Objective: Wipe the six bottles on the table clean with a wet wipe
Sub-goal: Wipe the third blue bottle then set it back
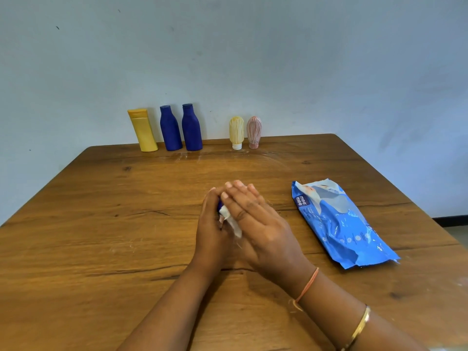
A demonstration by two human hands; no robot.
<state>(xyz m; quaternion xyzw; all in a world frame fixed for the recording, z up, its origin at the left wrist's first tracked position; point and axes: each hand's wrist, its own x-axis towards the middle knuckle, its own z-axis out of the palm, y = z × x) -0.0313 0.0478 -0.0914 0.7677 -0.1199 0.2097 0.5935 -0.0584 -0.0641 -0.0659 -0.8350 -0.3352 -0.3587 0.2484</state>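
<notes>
Currently: wooden table (101, 224); blue wet-wipe pack (339, 224) lies flat at right. Left hand (211, 226) and right hand (260, 224) meet at centre. Far edge, upright in a row: yellow bottle (144, 130), first dark blue bottle (171, 129), second dark blue bottle (191, 127), cream bottle (236, 131), pink bottle (254, 131). Right hand, fingers nearly straight, presses white wipe (230, 220) onto small blue bottle (219, 205), which is mostly hidden in the left hand's curled grip.
</notes>
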